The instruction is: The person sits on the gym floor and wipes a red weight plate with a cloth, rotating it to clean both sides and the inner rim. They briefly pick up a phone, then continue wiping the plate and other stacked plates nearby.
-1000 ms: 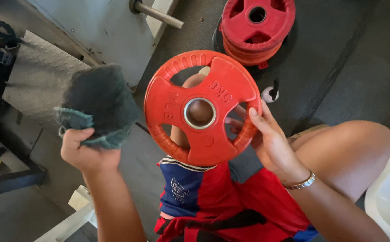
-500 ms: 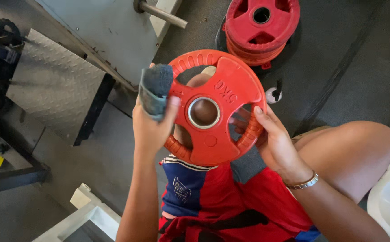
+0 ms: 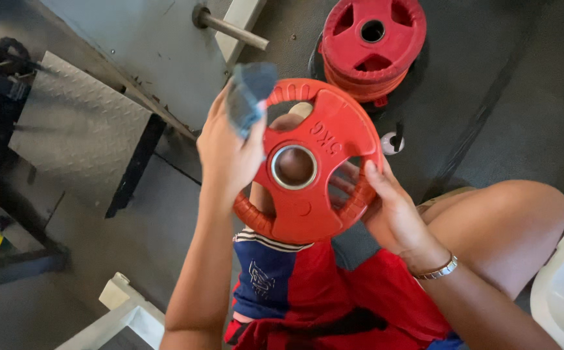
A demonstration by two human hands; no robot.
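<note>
Change: cloth, a moment ago on the plate's left rim, now sits higher at its upper-left edge.
Left hand (image 3: 230, 152): fingers closed around grey cloth (image 3: 248, 96), touching red weight plate (image 3: 311, 162).
Right hand (image 3: 392, 210): fingers curled through the plate's lower-right grip opening, holding it above the lap.
Stack of red plates (image 3: 373, 39): on the floor beyond the held plate.

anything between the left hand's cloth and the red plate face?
Nothing visible. The left hand presses the grey cloth against the upper left rim of the red weight plate; the right hand grips its right edge.
</note>
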